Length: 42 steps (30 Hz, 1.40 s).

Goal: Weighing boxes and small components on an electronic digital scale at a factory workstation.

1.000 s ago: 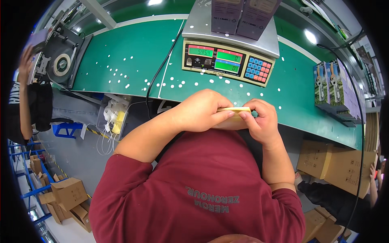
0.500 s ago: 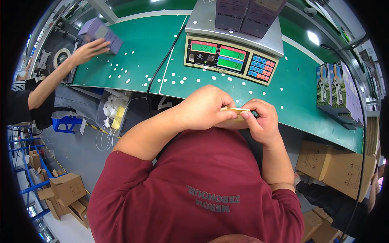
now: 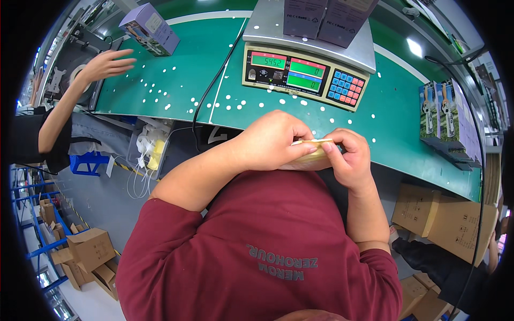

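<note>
Close to my body, at the near edge of the green table, both my hands pinch a thin pale-yellow wad of sheets [image 3: 311, 157]. My left hand [image 3: 276, 140] has its thumb and fingers closed on its left part. With thumb on top and fingers curled, my right hand [image 3: 349, 159] grips the right end. Its lower part is partly hidden behind my hands. Just beyond them lies the green tabletop [image 3: 257, 119], scattered with small white round dots.
Beyond my hands stands a weighing scale [image 3: 305, 77] bearing purple boxes [image 3: 342, 24]. More printed boxes [image 3: 447, 120] stand at the right. A co-worker's hand [image 3: 110, 65] reaches in at left near another purple box [image 3: 150, 31]. A black cable [image 3: 214, 85] crosses the table.
The co-worker's hand has let go of the purple box, which now stands farther back, and has drawn away leftward. The wad in my hands is tilted, showing more of its face.
</note>
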Each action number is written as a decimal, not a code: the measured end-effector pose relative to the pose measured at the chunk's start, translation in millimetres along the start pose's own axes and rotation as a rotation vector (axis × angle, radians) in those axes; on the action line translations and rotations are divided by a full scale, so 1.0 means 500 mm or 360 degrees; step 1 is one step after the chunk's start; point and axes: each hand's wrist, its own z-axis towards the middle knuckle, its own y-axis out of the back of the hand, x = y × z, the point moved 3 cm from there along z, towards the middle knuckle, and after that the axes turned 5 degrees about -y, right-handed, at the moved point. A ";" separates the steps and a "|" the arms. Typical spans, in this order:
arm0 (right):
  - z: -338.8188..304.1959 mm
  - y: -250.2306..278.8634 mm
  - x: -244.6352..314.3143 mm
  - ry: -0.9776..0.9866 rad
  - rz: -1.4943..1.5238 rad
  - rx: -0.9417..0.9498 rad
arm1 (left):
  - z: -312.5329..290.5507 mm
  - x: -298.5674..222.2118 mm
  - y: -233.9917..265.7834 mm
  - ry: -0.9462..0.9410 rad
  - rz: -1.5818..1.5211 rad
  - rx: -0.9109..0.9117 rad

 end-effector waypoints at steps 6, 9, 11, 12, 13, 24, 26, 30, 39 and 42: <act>-0.005 0.013 -0.018 -0.0043 -0.0018 -0.0178 | -0.008 0.003 0.012 0.0107 0.0003 0.0033; -0.006 0.012 -0.022 -0.0033 0.0010 -0.0185 | -0.007 -0.006 0.015 0.0190 0.0019 0.0084; -0.004 0.010 -0.018 -0.0010 -0.0013 -0.0142 | -0.008 -0.005 0.014 0.0234 0.0025 0.0105; -0.003 0.008 -0.015 0.0011 -0.0038 -0.0102 | -0.009 -0.002 0.012 0.0201 0.0041 0.0114; -0.002 0.006 -0.013 0.0033 -0.0064 -0.0062 | -0.009 0.002 0.009 0.0168 0.0056 0.0122; -0.002 0.011 -0.013 0.0013 -0.0099 -0.0121 | -0.012 0.005 0.019 0.0247 -0.0015 0.0007; -0.002 0.011 -0.015 0.0013 -0.0089 -0.0121 | -0.012 0.005 0.020 0.0279 -0.0032 0.0015; -0.007 0.018 -0.024 0.0048 -0.0093 -0.0153 | -0.020 0.014 0.022 0.0390 -0.0351 -0.0084; -0.013 0.023 -0.058 -0.0042 0.0060 -0.0249 | -0.021 0.030 0.035 0.0154 -0.0040 -0.0021; -0.012 0.023 -0.061 -0.0070 0.0091 -0.0257 | -0.024 0.027 0.043 0.0119 0.0015 0.0032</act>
